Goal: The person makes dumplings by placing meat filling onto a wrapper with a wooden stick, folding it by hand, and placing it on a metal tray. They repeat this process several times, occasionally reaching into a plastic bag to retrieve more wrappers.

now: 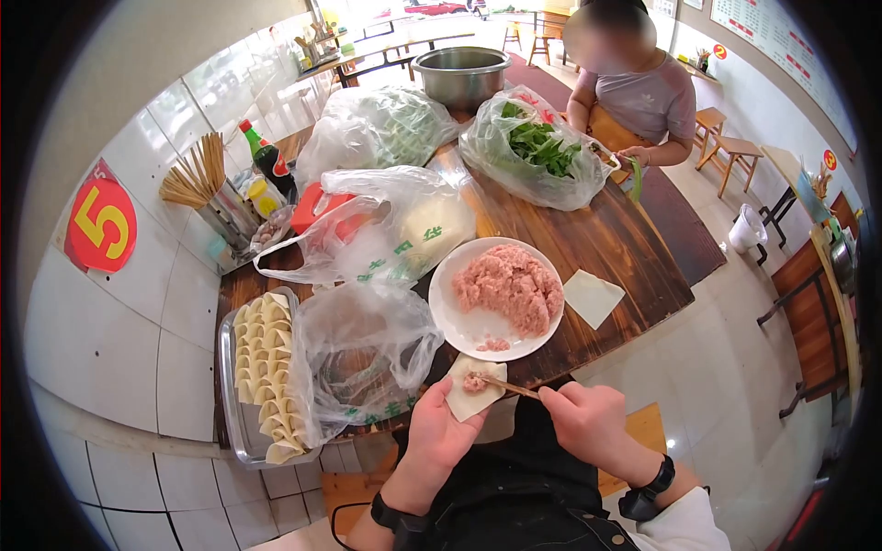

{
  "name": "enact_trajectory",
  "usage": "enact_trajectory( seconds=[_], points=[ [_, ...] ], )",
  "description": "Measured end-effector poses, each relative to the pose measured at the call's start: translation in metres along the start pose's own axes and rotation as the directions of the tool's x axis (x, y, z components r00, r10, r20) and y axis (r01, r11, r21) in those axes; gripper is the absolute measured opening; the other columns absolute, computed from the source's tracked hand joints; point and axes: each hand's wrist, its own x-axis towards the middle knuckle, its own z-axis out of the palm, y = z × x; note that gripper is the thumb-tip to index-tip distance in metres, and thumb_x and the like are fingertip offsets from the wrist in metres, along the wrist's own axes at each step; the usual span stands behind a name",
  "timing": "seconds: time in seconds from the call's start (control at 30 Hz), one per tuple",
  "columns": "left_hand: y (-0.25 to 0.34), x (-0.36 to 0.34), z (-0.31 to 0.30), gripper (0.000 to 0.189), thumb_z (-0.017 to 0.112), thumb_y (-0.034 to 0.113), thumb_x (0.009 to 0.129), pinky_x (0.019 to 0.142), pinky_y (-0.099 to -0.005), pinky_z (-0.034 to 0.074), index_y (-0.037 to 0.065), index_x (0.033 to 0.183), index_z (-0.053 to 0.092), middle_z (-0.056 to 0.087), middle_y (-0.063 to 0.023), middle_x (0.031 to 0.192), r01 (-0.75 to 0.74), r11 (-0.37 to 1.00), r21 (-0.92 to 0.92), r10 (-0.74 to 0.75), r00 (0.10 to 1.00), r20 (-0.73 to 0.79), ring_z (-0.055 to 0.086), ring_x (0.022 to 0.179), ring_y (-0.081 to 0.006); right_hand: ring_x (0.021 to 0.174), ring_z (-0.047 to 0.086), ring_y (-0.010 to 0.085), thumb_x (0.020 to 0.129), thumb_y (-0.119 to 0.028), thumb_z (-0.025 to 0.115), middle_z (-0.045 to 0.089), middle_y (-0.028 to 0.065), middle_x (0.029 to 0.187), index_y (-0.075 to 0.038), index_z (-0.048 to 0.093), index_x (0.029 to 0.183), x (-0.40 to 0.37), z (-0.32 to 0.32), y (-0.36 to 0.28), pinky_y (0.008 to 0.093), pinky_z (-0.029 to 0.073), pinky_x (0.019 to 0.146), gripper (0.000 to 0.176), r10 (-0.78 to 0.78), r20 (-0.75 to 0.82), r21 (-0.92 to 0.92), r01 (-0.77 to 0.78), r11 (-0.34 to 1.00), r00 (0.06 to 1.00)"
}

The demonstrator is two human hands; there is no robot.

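My left hand (443, 425) holds a square dumpling wrapper (466, 402) on its fingers, just in front of the plate. A small lump of minced meat (476, 382) lies on that wrapper. In my right hand (581, 418) is a thin wooden stick, seemingly chopsticks (516, 389), whose tip touches the lump. Beyond my hands stands a white plate (455, 327) with a large mound of pink minced meat (510, 286). One loose wrapper (594, 298) lies flat on the table to the right of the plate. At the left, a clear tray (241, 443) holds rows of folded dumplings (266, 367).
Plastic bags (404, 225) crowd the wooden table (634, 248), one with leafy greens (542, 147). A metal pot (461, 78) stands at the far end. A sauce bottle (271, 161) and chopstick holder (225, 213) line the wall. Another person (634, 101) sits at the far right, handling greens.
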Motion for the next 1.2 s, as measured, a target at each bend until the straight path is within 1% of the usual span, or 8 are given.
enact_trajectory(
  seconds=[0.23, 0.3, 0.4, 0.5, 0.63, 0.83, 1.07, 1.2],
  points=[
    [0.003, -0.016, -0.010, 0.046, 0.034, 0.018, 0.102, 0.115, -0.0514, 0.032, 0.000, 0.144, 0.036, 0.044, -0.0181, 0.147, -0.019, 0.997, -0.074, 0.023, 0.998, 0.061, 0.042, 0.137, -0.0336, 0.056, 0.060, 0.0224, 0.084, -0.005, 0.068, 0.062, 0.0041, 0.072, -0.010, 0.064, 0.096, -0.001, -0.006, 0.017, 0.0310, 0.045, 0.053, 0.014, 0.207, -0.047, 0.388, -0.173, 0.905, 0.977],
    [-0.003, -0.022, -0.009, 0.046, 0.034, 0.018, 0.102, 0.115, -0.0520, 0.033, 0.002, 0.145, 0.036, 0.043, -0.0178, 0.147, 0.009, 0.993, -0.117, 0.003, 0.994, 0.106, 0.042, 0.137, -0.0334, 0.065, 0.059, 0.0143, 0.093, -0.008, 0.063, 0.062, 0.0065, 0.077, -0.006, 0.061, 0.103, 0.005, 0.004, 0.009, 0.0266, 0.047, 0.062, 0.010, 0.417, 0.203, 0.665, -0.438, 0.605, 0.886],
    [-0.011, -0.027, -0.002, 0.046, 0.035, 0.019, 0.102, 0.115, -0.0523, 0.033, 0.006, 0.146, 0.036, 0.043, -0.0151, 0.148, 0.053, 0.989, -0.138, -0.013, 0.960, 0.281, 0.041, 0.138, -0.0318, 0.082, 0.055, 0.0070, 0.098, -0.011, 0.059, 0.063, 0.0012, 0.094, 0.000, 0.059, 0.106, 0.014, 0.043, -0.010, 0.0244, 0.046, 0.071, 0.014, 0.403, 0.289, 0.927, -0.359, 0.108, 0.868],
    [-0.021, -0.028, 0.012, 0.046, 0.035, 0.019, 0.102, 0.115, -0.0503, 0.033, 0.009, 0.148, 0.035, 0.043, -0.0116, 0.148, -0.048, 0.999, 0.001, 0.047, 0.986, 0.163, 0.041, 0.138, -0.0308, 0.078, 0.055, 0.0063, 0.097, -0.013, 0.062, 0.062, -0.0011, 0.091, 0.001, 0.061, 0.106, 0.023, 0.038, -0.023, 0.0230, 0.046, 0.069, 0.017, 0.456, 0.423, 0.901, -0.418, -0.118, 0.783],
    [-0.026, -0.022, 0.013, 0.047, 0.036, 0.018, 0.103, 0.116, -0.0459, 0.031, 0.008, 0.149, 0.031, 0.042, -0.0108, 0.148, -0.218, 0.968, 0.129, 0.185, 0.956, 0.227, 0.040, 0.139, -0.0285, 0.075, 0.054, 0.0039, 0.094, -0.013, 0.066, 0.062, -0.0030, 0.085, 0.000, 0.065, 0.101, 0.024, 0.048, -0.022, 0.0216, 0.045, 0.067, 0.014, 0.524, 0.345, 0.927, -0.371, -0.058, 0.779],
    [-0.030, -0.012, 0.011, 0.051, 0.035, 0.021, 0.105, 0.119, -0.0440, 0.027, 0.007, 0.152, 0.024, 0.036, -0.0122, 0.153, -0.247, 0.952, 0.181, 0.204, 0.952, 0.226, 0.034, 0.142, -0.0279, 0.062, 0.064, 0.0194, 0.071, -0.002, 0.077, 0.065, 0.0086, 0.081, -0.010, 0.073, 0.094, 0.031, 0.046, -0.043, 0.0280, 0.050, 0.055, 0.024, 0.248, -0.219, 0.596, -0.072, 0.800, 0.944],
    [-0.026, -0.012, 0.003, 0.053, 0.032, 0.032, 0.107, 0.120, -0.0427, 0.026, 0.005, 0.152, 0.023, 0.033, -0.0128, 0.155, -0.247, 0.966, 0.078, 0.220, 0.941, 0.256, 0.033, 0.143, -0.0283, 0.064, 0.065, 0.0223, 0.070, -0.007, 0.076, 0.065, 0.0071, 0.082, -0.011, 0.073, 0.097, 0.033, 0.047, -0.058, 0.0296, 0.051, 0.056, 0.028, 0.073, -0.134, 0.400, -0.014, 0.916, 0.988],
    [-0.018, -0.012, 0.002, 0.050, 0.036, 0.030, 0.107, 0.115, -0.0415, 0.035, 0.006, 0.150, 0.029, 0.040, -0.0129, 0.151, -0.279, 0.937, 0.208, 0.242, 0.952, 0.188, 0.043, 0.136, -0.0270, 0.063, 0.065, 0.0216, 0.079, -0.021, 0.077, 0.065, 0.0073, 0.083, -0.012, 0.074, 0.105, 0.030, 0.023, -0.031, 0.0318, 0.052, 0.058, 0.027, 0.183, -0.096, 0.590, -0.092, 0.802, 0.978]
  ],
)
